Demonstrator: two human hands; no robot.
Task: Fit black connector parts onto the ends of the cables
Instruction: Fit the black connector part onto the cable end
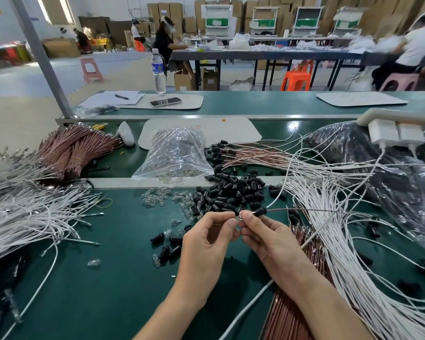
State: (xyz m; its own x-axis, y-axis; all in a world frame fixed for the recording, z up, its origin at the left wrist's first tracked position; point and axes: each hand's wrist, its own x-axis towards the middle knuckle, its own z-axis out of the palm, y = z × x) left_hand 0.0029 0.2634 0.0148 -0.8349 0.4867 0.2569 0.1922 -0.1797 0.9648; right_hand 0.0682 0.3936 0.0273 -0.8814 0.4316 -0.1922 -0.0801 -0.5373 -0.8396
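My two hands meet over the green bench. My right hand (263,231) pinches a black connector part (259,212) that sits on the end of a white cable (276,201) and a brown cable (304,210) running off to the right. My left hand (211,231) pinches a small clear piece with a metal tip (239,219) right against the connector's open end. A heap of loose black connector parts (231,195) lies just beyond my hands. Clear pieces (157,196) are scattered to its left.
White cables (35,212) fan out at left and white cables (341,229) at right, with brown cables (302,290) under my right forearm. Bundled brown cables (76,148), a clear bag (177,153), finished cables (243,150) and a dark bag (378,168) lie behind. People work at far tables.
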